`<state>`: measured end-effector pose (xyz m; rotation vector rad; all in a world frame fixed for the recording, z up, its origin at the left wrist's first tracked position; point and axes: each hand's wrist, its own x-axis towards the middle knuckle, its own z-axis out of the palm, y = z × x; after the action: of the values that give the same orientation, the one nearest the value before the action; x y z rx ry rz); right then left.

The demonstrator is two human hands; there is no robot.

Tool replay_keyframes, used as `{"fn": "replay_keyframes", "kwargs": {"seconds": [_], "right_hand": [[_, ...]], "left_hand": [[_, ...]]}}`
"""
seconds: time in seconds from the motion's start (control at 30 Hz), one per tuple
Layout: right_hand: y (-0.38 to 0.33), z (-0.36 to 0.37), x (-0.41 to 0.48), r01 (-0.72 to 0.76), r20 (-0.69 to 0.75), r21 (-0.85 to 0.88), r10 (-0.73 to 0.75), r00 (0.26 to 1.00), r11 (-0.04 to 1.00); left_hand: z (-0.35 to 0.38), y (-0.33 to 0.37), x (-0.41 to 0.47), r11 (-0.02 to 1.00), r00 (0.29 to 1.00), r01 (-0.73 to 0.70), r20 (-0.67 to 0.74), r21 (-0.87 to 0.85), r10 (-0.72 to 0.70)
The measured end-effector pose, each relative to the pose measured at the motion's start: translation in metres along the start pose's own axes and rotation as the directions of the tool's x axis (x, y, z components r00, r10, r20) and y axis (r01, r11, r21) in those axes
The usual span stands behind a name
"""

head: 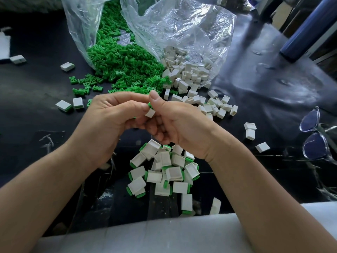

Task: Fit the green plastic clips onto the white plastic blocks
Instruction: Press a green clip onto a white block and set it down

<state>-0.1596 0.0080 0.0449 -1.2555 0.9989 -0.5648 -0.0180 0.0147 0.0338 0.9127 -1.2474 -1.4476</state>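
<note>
Pale foam padding [164,238] is being crossed by both forearms at the near edge, and a pile of finished blocks [164,170] is lying just beyond it. Above that pile, a white block [150,113] is being pinched by the curled fingers of the left hand [113,117]. A green clip [149,105], touching the block's upper end, is being gripped under the thumb of the right hand [178,123]. Only a sliver of the clip is being left visible between the fingertips. The fit is judged to be best made with the clip being kept square to the block and pushed straight, not tilted. Farther off, loose green clips [120,64] are lying left of loose white blocks [187,73].
</note>
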Motion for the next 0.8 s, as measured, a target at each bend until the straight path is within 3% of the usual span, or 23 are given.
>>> {"fn": "replay_keyframes", "kwargs": {"seconds": [0.2,0.8], "right_hand": [[0.001,0.006,0.000,0.053,-0.093,-0.138,-0.066,0.993,0.989],[0.002,0.014,0.002,0.073,-0.214,-0.230,-0.124,0.969,0.970]], "left_hand": [[0.003,-0.001,-0.001,0.999,0.999,-0.008,-0.045,-0.039,0.006],[0.003,-0.006,0.000,0.992,0.997,-0.004,-0.076,-0.122,-0.006]]}}
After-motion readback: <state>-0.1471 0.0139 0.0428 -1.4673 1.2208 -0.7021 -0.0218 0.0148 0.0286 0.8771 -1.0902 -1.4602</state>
